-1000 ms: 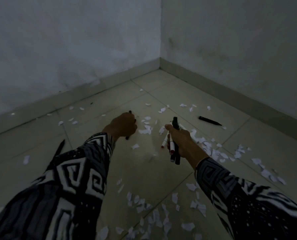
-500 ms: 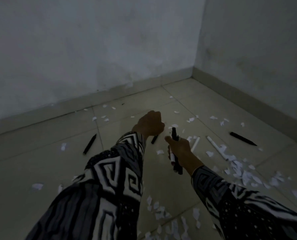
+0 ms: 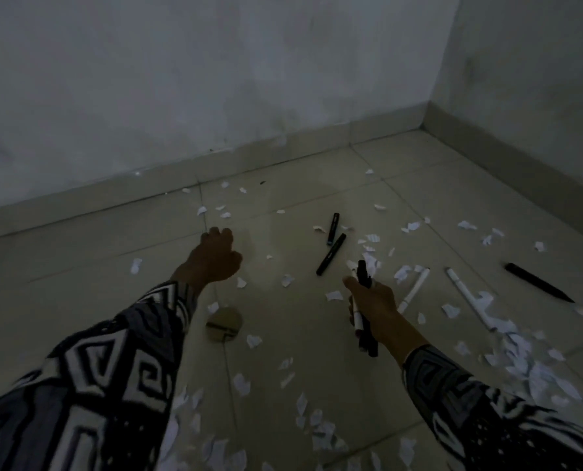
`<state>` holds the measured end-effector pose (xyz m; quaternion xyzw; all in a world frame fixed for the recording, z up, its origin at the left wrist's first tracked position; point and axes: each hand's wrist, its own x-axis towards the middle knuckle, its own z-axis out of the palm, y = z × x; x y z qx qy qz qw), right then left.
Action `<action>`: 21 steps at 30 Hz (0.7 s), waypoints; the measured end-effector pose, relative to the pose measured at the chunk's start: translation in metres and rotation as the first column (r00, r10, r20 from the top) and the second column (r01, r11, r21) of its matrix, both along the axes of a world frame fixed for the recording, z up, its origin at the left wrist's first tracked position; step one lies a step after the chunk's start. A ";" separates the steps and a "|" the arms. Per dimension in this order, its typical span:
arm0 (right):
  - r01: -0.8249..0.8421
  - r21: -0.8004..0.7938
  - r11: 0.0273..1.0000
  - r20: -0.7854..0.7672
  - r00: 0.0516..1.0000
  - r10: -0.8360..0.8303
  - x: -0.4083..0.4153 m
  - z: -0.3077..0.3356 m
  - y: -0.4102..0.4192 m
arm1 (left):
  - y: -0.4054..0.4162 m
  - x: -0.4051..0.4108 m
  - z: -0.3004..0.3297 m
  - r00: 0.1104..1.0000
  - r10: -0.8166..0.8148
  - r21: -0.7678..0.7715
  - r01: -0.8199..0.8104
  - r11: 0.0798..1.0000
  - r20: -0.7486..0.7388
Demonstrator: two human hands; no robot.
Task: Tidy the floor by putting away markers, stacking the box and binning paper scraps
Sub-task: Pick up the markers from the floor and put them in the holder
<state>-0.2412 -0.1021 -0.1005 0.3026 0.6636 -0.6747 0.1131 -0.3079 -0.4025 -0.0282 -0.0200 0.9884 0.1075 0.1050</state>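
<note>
Light: dim and grey-green all over; I can't tell its source.
Brightest patch: the floor (image 3: pixel 300 300) tiles in front of me.
Shadows: faint, soft.
Blur: my sleeves (image 3: pixel 89 379) and the paper scraps (image 3: pixel 521 355) at lower right smear.
Edges: the walls (image 3: pixel 215 79) bow, wide-angle.

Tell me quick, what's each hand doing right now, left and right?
Left hand: fingers loosely curled, holding nothing visible.
Right hand: gripping a bundle of markers, black and white ones.
</note>
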 end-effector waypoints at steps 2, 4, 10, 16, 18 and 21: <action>-0.019 -0.026 0.999 0.008 1.000 0.019 0.003 -0.012 0.002 | -0.019 -0.001 -0.014 0.999 0.051 -0.001 -0.051 0.999 -0.006; -0.042 -0.024 0.999 0.042 0.998 0.043 0.003 -0.026 0.003 | -0.035 -0.004 -0.031 0.991 0.137 0.004 -0.137 0.991 -0.005; 0.020 -0.027 0.999 0.113 0.993 -0.017 0.006 -0.058 0.000 | -0.071 -0.010 -0.089 0.952 0.301 -0.038 -0.303 0.952 -0.062; -0.006 -0.079 0.997 0.137 0.990 0.017 -0.008 -0.060 0.000 | -0.082 -0.021 -0.116 0.889 0.458 0.098 -0.455 0.885 -0.013; -0.018 -0.105 0.994 0.183 0.982 0.037 -0.013 -0.057 0.002 | -0.079 -0.024 -0.120 0.847 0.524 0.046 -0.522 0.851 -0.084; -0.014 -0.175 0.984 0.246 0.968 0.057 -0.019 -0.054 0.005 | -0.069 -0.028 -0.122 0.838 0.535 0.008 -0.538 0.843 -0.107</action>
